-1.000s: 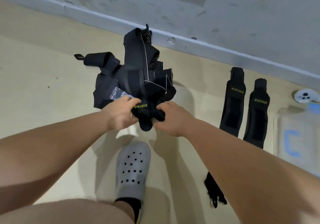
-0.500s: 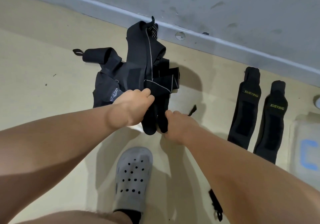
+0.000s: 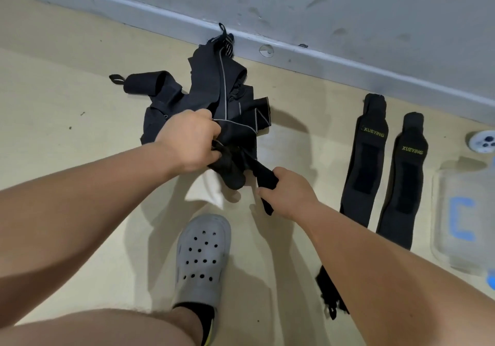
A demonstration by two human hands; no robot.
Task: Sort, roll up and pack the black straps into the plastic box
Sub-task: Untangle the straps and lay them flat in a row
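Note:
A tangled pile of black straps [image 3: 214,99] lies on the beige floor near the wall. My left hand [image 3: 190,139] grips the near edge of the pile. My right hand [image 3: 290,191] grips one black strap [image 3: 263,174] that stretches out of the pile toward the lower right. Two flat black straps marked XUEYING lie side by side to the right, one [image 3: 368,155] closer to the pile and one [image 3: 404,179] beyond it. The clear plastic box [image 3: 460,217] with a blue letter sits at the far right edge.
My foot in a grey clog [image 3: 203,260] stands just below the pile. Another black strap [image 3: 328,294] lies partly hidden under my right forearm. A white round controller [image 3: 483,142] rests by the box. The grey wall base [image 3: 294,50] runs behind everything.
My right hand has pulled one strap down and to the right, out of the pile. My left hand stays clamped on the pile. The camera view has shifted slightly left.

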